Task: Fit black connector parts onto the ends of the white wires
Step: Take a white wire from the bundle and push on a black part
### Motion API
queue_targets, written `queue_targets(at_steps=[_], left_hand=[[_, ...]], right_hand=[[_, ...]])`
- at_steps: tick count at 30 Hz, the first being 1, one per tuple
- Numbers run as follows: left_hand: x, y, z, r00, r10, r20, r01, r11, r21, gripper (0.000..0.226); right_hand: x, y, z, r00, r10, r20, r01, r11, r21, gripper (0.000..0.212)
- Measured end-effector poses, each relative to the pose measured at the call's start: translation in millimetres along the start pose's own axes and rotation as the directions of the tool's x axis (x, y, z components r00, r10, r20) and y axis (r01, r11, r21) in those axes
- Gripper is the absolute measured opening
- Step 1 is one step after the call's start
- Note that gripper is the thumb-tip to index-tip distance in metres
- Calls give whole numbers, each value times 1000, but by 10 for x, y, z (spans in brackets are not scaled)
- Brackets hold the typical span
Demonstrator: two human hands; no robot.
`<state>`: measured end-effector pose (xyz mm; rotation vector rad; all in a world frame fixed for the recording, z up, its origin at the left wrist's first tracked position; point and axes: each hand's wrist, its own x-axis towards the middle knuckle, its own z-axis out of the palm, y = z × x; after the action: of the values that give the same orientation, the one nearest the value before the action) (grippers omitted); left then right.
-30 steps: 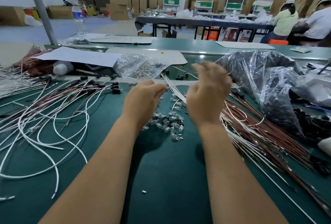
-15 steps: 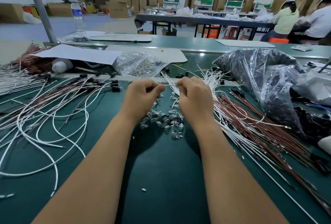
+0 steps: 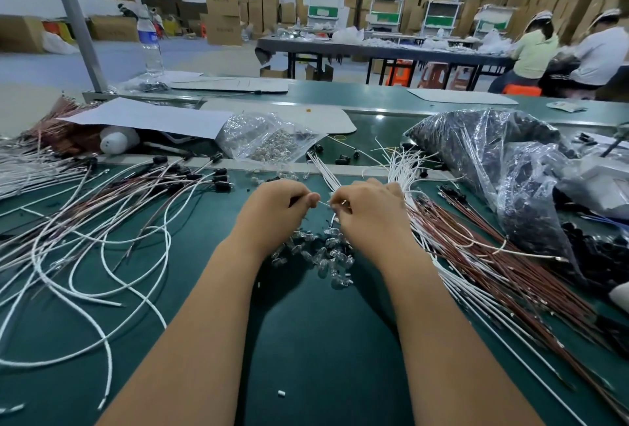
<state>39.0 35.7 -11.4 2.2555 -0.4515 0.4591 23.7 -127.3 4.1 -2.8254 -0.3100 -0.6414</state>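
Green bench (image 3: 306, 340), clear bulbs (image 3: 326, 255), wire heaps beside both hands (image 3: 326, 208).

Tabletop (image 3: 306, 357): loose wires (image 3: 85, 238) spread left, bundled wires (image 3: 476, 272) fanned right. Small bulb pile (image 3: 323, 255) centre, under both hands. Bag of parts (image 3: 265, 139) behind centre, big bag (image 3: 493, 160) far right. Bottle (image 3: 149, 41) back left, on the far ledge.

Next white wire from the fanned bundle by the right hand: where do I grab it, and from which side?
Pinch a white wire just below its free tip, coming from above on the far side: the tips splay upward and apart there, while lower down the strands pack together beside the right hand.
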Motion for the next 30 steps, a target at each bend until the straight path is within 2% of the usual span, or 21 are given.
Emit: queue_targets(at_steps=[2,4,6,8,11,14,16,18,21,23,26,28,30], left_hand=[[7,-17,-17,998,-1,-56,1,1000,6,13],[28,-66,-70,979,-32,-201,24,999,-42,11],[47,-140,-133,925,-150,-349,132,988,-75,16],[75,-230,-148,883,-257,-393,254,965,-62,22],[194,-303,-113,900,-282,-331,301,954,5,31],[393,-358,-71,956,-254,-146,285,919,272,41],[491,-394,-62,957,-286,-55,280,851,444,38],[533,-437,-69,960,-276,-55,267,836,480,25],[547,-430,-103,954,-288,-82,299,903,309,13],[526,-387,-112,957,-280,-74,290,935,205,12],[414,-255,-132,959,-157,-235,178,981,74,19],[330,-132,-131,950,-153,-271,132,987,-94,24],[238,8,-77,948,-257,-189,171,910,-376,25]], right_hand=[[64,10,-26,997,70,-26,-70,997,-27,18],[119,23,-54,984,157,-86,-159,987,-24,17],[163,4,-43,965,218,-142,-226,973,-42,20],[193,-60,-2,956,257,-144,-266,963,-41,25],[216,-159,121,958,264,-113,-260,964,53,21],[161,-164,235,968,240,-78,-221,955,200,11],[126,-126,263,973,226,-32,-212,946,247,14],[109,-84,275,972,234,-4,-222,927,302,18],[104,-69,253,964,267,7,-249,886,391,14],[94,-85,244,964,266,-4,-240,878,413,12],[81,-125,222,962,269,-38,-216,842,495,9],[80,-142,199,957,287,-34,-203,750,629,11],[67,-155,164,951,308,-35,-173,621,764,15]])
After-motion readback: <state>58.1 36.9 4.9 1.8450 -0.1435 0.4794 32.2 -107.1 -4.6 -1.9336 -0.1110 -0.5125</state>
